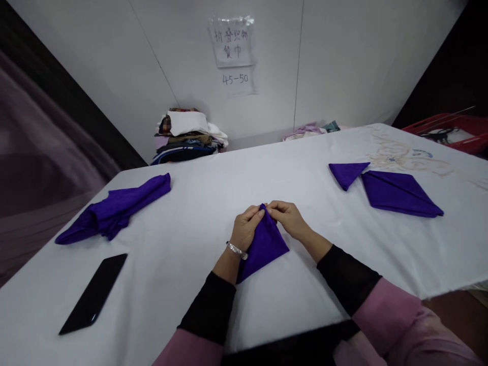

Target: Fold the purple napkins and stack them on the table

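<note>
A purple cloth (pixel 266 245) folded to a triangular shape lies on the white-covered table (pixel 198 203), its tip pointing away from me. My left hand (pixel 247 226) pinches the left side of that tip, and a silver bracelet circles the wrist. From the right, my right hand (pixel 285 216) pinches the same tip, its fingers close to those of my left. The left forearm and wrist hide part of the cloth's left edge.
Crumpled purple cloth (pixel 122 206) lies at the left, above a black flat object (pixel 95 292). Two folded purple cloths, a small triangle (pixel 347 174) and a larger piece (pixel 400 194), lie at the right. Behind are stacked clothes (pixel 188 134) and a red basket (pixel 468 142).
</note>
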`<state>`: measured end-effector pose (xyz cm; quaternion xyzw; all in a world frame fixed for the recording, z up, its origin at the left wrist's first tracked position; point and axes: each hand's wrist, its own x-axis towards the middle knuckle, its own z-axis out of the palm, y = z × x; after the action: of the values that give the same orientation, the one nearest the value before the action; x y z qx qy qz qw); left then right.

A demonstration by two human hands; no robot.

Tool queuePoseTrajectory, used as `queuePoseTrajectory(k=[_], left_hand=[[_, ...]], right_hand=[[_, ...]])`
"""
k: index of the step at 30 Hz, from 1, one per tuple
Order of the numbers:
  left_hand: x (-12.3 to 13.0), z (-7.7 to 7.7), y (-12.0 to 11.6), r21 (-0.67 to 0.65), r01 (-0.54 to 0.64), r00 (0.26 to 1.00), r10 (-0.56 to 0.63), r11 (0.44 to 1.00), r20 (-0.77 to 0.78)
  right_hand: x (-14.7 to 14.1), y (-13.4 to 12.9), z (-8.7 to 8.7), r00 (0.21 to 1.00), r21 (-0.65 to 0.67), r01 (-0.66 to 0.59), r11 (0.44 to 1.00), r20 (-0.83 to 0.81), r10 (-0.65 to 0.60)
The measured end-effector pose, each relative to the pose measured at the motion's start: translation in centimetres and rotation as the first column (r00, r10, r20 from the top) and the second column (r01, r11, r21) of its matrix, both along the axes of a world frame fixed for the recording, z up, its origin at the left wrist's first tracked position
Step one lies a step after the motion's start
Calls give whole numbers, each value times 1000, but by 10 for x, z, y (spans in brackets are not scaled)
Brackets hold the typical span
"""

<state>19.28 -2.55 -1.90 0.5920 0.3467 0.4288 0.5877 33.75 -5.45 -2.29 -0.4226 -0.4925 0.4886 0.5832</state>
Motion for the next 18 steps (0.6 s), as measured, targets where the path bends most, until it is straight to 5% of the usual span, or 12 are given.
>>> queuePoseTrajectory(k=[11, 18], left_hand=[[3, -1, -1, -16, -14, 1000, 14, 1000, 9], [3, -3, -1, -84, -33, 999, 36, 996, 41]], right_hand=[[-3, 0, -10, 967, 230, 133, 964, 182, -176], [-1, -2, -8, 980, 215, 88, 973, 159, -124]])
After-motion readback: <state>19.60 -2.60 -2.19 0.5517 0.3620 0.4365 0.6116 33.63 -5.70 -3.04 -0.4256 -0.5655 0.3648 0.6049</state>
